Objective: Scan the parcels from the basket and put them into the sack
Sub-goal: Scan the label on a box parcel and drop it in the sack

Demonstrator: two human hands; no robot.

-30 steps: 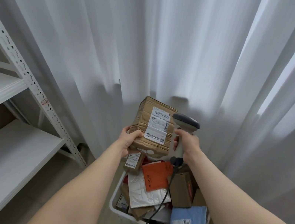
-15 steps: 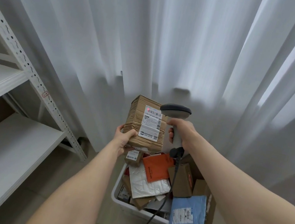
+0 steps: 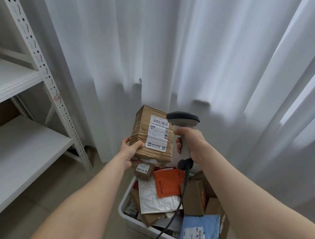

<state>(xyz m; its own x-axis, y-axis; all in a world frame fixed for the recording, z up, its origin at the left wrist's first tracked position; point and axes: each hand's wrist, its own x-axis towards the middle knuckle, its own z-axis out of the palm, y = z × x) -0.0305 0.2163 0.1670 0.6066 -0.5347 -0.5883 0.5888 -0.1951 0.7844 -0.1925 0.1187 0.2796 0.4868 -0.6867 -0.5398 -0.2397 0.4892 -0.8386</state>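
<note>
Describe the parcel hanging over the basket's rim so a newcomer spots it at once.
Below the white curtain, a white basket of parcels stands on the floor. A blue parcel hangs over its near right rim. It is the only blue one, soft and flat beside brown boxes.

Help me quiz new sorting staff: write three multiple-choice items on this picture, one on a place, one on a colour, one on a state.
1. Where is the scanner relative to the cardboard box? A) under it B) left of it C) right of it
2. The soft parcel draped over the basket's near rim is A) green B) blue C) orange
3. The left hand is A) gripping the cardboard box's lower corner B) open and empty C) flat on the basket
Answers: 1 C: the right hand holds it there. 2 B: plainly blue. 3 A: its thumb and fingers wrap that corner.
</note>
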